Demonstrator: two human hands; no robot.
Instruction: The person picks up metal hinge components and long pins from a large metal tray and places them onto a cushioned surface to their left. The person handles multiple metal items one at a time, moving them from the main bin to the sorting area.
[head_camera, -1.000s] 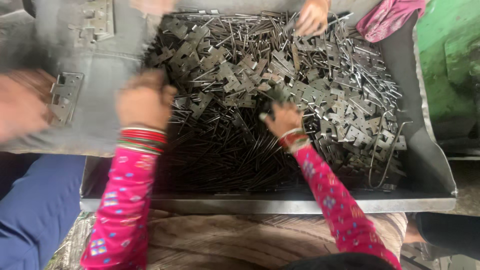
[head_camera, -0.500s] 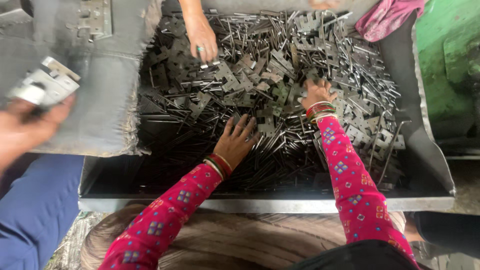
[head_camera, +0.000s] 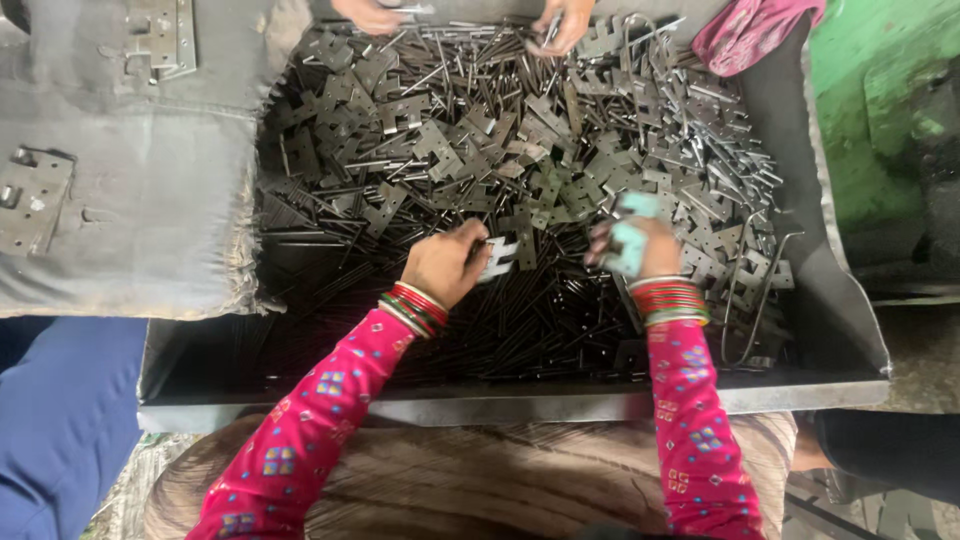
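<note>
Left hand (head_camera: 445, 265): over the middle of the tray (head_camera: 500, 405), fingers closed on a pale hinge plate (head_camera: 497, 256) at the fingertips; red bangles (head_camera: 412, 308) at the wrist, pink patterned sleeve (head_camera: 300, 430) behind.

Right hand (head_camera: 640, 250): just beside the left, over the same heap, fingers curled around a second plate (head_camera: 632, 232), which shows pale above the knuckles; red bangles at this wrist too.

Held plates: both lifted just above the pile, near each other but apart, roughly mid-tray.

Tray: dark metal, wide, sloped sides. Filled with a loose heap of dark hinge plates (head_camera: 450, 150) through the middle and far half; thin pins (head_camera: 560, 330) spread along the near floor; brighter rods (head_camera: 720, 160) toward the right wall.

Far edge: two other hands (head_camera: 565, 22) reaching into the heap; grip unclear.

Left of tray: grey cloth (head_camera: 140, 200) with a lock plate (head_camera: 35, 200) lying on it. Blue garment (head_camera: 60, 420) at lower left. Pink cloth (head_camera: 755, 30) at upper right corner.
</note>
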